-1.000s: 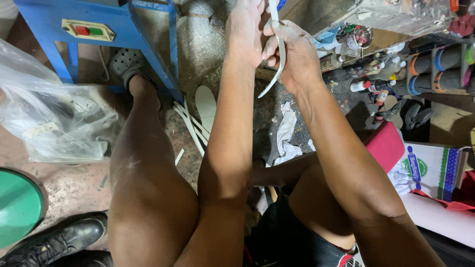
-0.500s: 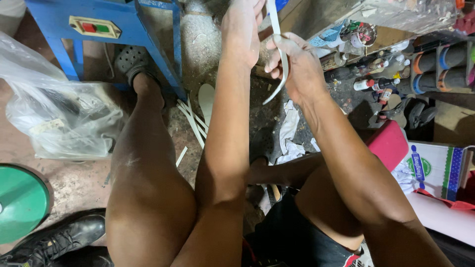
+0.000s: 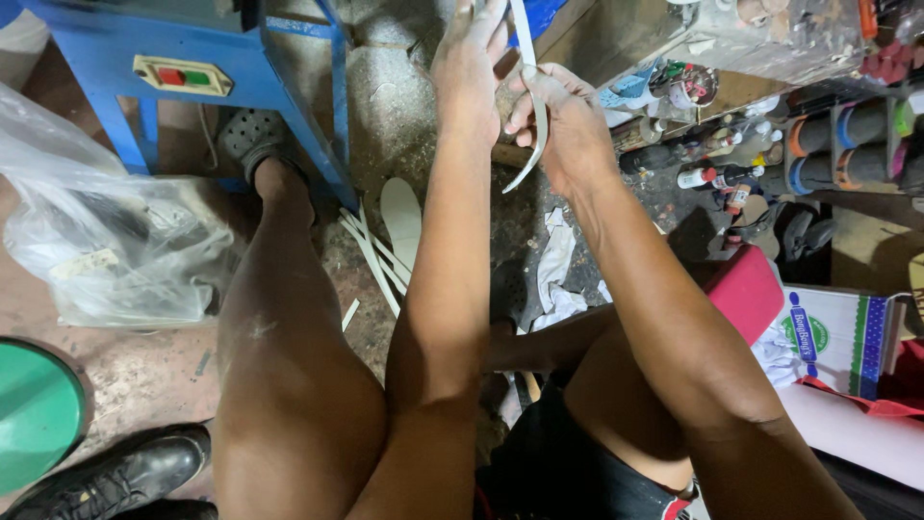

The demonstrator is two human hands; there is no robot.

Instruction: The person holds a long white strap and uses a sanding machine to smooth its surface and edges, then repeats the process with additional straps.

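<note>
A thin white curved strip [image 3: 535, 106] hangs between both hands near the top of the head view. My left hand [image 3: 469, 60] is raised with its fingers closed around the strip's upper part, which runs out of frame. My right hand [image 3: 568, 120] grips the strip's middle from the right side, and the loose lower end curls down to the left. Both forearms stretch up from my lap, over my bare knees.
Several white strips and a white insole [image 3: 401, 214] lie on the dirty floor. A blue metal stand [image 3: 289, 67] with a switch box is at top left, a clear plastic bag [image 3: 106, 241] at left, a green disc [image 3: 34, 414] and black shoe [image 3: 125, 477] at bottom left, cluttered shelves at right.
The view has shifted slightly. My right hand has slid a little along the strip, and the strip's lower end curls closer to my hands.
</note>
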